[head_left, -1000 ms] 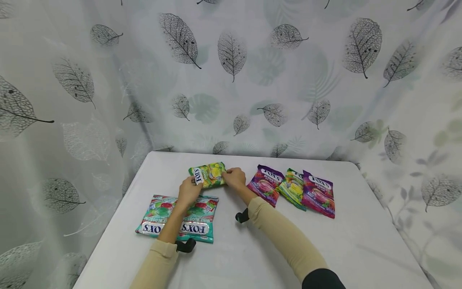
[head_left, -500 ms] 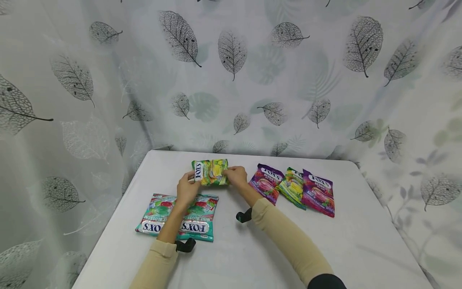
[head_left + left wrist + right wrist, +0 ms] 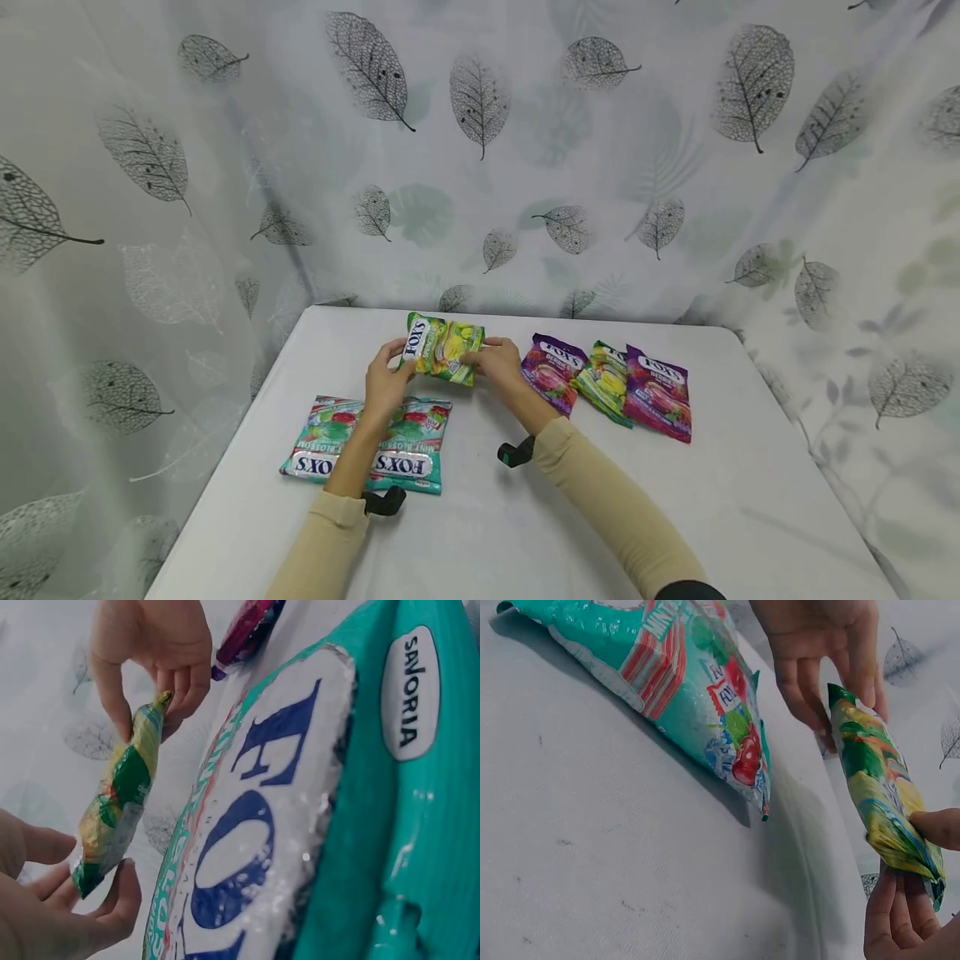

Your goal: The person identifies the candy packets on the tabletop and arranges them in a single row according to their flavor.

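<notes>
Left hand and right hand pinch the yellow-green packet at opposite ends, where I'd grip something probably light, soft and slippery.

Held yellow-green packet farther right

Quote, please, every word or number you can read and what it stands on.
"FOX'S": held yellow pack, right teal pack, purple packs.
"MINT BLOSSOM": right teal pack.
"BERRIES": purple packs.
"SAVORIA": teal pack, left wrist view.
"FOX'S", partly covered: left teal pack, lying yellow pack.
Smaller print is too blurred.
</notes>
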The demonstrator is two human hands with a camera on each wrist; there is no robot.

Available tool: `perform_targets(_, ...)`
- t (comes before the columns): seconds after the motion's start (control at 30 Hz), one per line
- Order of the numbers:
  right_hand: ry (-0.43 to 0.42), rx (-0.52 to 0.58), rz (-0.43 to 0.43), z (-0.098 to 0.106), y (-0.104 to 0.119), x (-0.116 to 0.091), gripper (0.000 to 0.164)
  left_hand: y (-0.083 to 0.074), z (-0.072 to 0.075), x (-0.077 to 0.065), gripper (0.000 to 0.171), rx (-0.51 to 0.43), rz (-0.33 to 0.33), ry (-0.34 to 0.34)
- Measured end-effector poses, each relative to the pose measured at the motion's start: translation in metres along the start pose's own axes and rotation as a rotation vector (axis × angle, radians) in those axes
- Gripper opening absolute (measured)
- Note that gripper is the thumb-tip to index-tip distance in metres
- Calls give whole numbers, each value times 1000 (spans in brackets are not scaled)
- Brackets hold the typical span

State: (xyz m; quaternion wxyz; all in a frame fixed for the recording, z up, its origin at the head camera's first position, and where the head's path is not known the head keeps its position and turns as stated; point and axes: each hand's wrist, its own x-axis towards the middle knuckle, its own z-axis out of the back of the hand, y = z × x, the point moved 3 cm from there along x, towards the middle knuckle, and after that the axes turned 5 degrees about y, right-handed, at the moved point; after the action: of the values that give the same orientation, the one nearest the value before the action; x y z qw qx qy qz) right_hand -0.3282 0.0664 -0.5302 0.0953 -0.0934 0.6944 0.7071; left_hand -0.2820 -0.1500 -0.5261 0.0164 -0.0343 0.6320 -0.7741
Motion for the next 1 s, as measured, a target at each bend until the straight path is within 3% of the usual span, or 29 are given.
perform_targets(0.17, 32, 71, 12, 4, 3, -4, 83, -3, -1, -1, 43, -65, -18, 9)
perform_targets(0.67, 88, 177, 2, 22, -7, -21, 38, -11, -3, -4, 38, -159, -12, 38)
perform_targets(1.0, 160, 153, 40, 35, -13, -32, 43, -7, -7, -3, 33, -251, 49, 16)
